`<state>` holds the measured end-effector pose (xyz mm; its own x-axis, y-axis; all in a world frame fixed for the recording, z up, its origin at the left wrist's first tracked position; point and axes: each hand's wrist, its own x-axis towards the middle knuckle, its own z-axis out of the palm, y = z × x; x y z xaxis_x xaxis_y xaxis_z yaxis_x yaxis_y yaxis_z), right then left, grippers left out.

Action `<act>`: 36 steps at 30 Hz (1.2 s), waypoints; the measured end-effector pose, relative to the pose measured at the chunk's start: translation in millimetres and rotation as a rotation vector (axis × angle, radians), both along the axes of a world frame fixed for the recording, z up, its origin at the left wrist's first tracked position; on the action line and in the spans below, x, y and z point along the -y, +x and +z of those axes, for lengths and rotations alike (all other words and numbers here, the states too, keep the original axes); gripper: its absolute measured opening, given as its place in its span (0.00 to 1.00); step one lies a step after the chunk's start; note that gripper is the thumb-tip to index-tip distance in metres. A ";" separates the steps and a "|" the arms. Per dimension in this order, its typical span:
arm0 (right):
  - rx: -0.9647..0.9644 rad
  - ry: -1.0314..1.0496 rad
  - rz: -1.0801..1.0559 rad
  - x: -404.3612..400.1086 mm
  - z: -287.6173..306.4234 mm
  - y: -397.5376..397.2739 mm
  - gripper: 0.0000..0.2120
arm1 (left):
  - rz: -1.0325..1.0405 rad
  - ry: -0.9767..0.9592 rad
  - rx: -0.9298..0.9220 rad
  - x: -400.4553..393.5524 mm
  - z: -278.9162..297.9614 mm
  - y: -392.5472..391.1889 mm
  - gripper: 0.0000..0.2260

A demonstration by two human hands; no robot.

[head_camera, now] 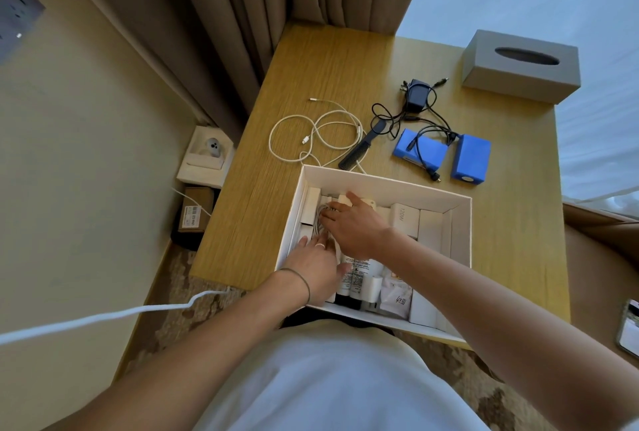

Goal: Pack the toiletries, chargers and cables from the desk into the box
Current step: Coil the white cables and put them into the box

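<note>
A white cardboard box [387,185] sits on the wooden desk [262,195] at its near edge. Inside lie white chargers, one marked 120W [403,217], tubes of toiletries [354,280] and a coiled white cable [321,219]. Both hands are down in the box's left half. My left hand [316,266] lies flat with fingers spread, beside the coil. My right hand [356,226] presses on the coiled cable with fingers apart, covering most of it. Beyond the box lie a loose white cable [311,133], a black comb [361,146], a black charger with cord [416,95] and two blue blocks [470,161].
A grey tissue box [522,67] stands at the desk's far right corner. Curtains hang behind the desk. On the floor to the left are a white open package [205,157] and a brown carton [195,209]. A phone [629,330] shows at the right edge.
</note>
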<state>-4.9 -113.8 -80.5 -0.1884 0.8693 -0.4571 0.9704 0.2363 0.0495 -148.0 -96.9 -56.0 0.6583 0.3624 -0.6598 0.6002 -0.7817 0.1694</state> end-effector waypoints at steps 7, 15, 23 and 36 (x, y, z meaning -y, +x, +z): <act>-0.076 -0.007 -0.066 10.9 -7.7 4.3 0.34 | -0.119 0.167 -0.122 0.2 8.8 6.3 0.29; -0.038 -0.058 -0.025 4.9 -5.4 4.0 0.34 | -0.371 0.200 -0.444 -0.5 6.4 20.4 0.24; -0.524 0.140 -0.392 2.5 40.8 8.9 0.26 | 0.003 0.139 0.180 -16.1 43.0 6.5 0.15; -1.057 0.396 -1.176 -84.5 77.2 74.4 0.18 | 0.630 0.112 0.534 -164.1 63.3 66.2 0.11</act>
<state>69.5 -29.3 -3.4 0.5594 0.7771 -0.2884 0.2352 -0.4825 -0.8437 -81.8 67.2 7.3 0.5248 0.8122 -0.2547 0.7918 -0.3559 0.4964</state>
